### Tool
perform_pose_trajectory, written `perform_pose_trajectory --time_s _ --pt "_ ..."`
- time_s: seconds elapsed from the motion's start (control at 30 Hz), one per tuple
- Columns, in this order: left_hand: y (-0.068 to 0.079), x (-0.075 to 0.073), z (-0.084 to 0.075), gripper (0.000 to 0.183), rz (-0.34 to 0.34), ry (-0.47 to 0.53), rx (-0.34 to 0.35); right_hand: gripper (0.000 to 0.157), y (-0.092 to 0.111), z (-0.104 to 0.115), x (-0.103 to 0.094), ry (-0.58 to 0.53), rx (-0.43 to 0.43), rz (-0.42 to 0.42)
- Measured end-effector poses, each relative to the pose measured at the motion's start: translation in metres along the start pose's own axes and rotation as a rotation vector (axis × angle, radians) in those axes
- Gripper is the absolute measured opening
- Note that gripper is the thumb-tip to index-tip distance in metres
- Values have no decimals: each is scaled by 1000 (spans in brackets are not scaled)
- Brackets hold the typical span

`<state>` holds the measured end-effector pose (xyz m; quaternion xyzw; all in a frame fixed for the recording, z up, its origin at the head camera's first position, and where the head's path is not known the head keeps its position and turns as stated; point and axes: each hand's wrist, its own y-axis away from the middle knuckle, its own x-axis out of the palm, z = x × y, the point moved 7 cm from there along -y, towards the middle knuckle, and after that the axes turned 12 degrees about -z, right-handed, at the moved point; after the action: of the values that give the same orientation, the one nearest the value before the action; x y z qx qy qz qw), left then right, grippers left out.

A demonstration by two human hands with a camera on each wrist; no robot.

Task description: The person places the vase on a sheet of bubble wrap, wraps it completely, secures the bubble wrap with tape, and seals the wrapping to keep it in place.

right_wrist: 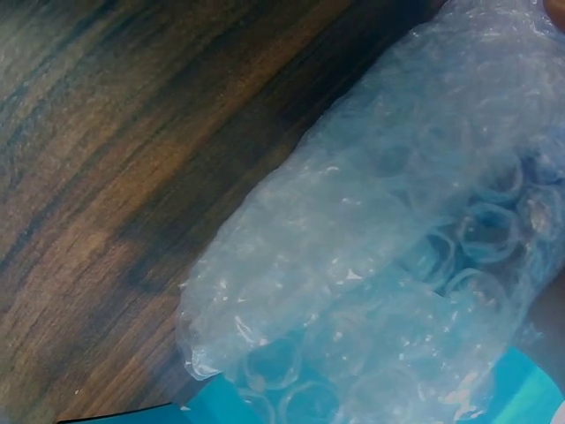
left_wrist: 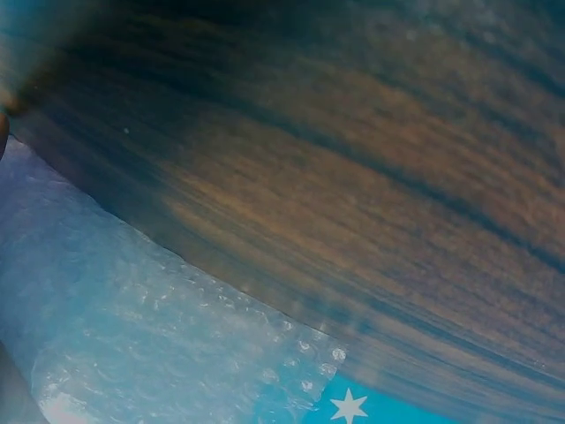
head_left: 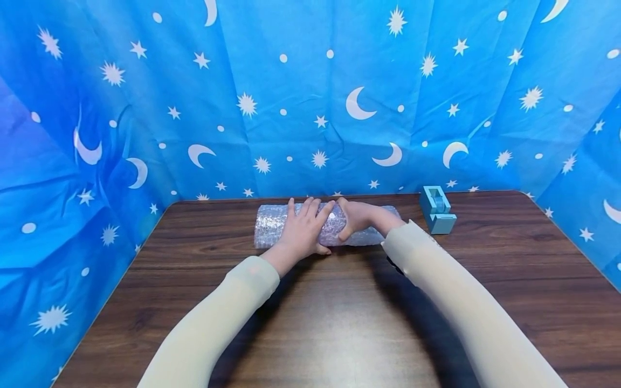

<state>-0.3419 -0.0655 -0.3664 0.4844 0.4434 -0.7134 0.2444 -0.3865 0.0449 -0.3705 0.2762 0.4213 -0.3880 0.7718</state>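
A roll of clear bubble wrap lies lengthwise near the far edge of the table. My left hand rests over its middle, fingers spread and fairly straight, the thumb at the near side. Just to the right, my right hand grips the roll between thumb and bent fingers. A purplish tint shows through the wrap between the hands; what causes it is unclear. In the left wrist view one end of the bubble wrap reaches toward the curtain. Loose layers of the bubble wrap and large bubbles appear in the right wrist view.
A light-blue tape dispenser stands to the right of the roll, near the back edge. The dark wood table extends toward me. Behind it hangs a blue curtain with white moons and stars.
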Motion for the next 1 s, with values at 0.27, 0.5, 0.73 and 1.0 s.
perform_pose_trajectory --time_s 0.27,0.5,0.73,1.0 --pt "-2 0 0 109 -29 27 5 85 0 -4 0 -16 21 -19" --pt "-4 2 0 107 -10 71 -9 83 -1 -6 1 -41 -4 -39" --pt "-3 3 1 106 -13 147 -17 83 4 -2 4 -84 -52 -55" --pt "1 -4 -3 108 49 153 -18 86 13 4 5 -72 -62 -34"
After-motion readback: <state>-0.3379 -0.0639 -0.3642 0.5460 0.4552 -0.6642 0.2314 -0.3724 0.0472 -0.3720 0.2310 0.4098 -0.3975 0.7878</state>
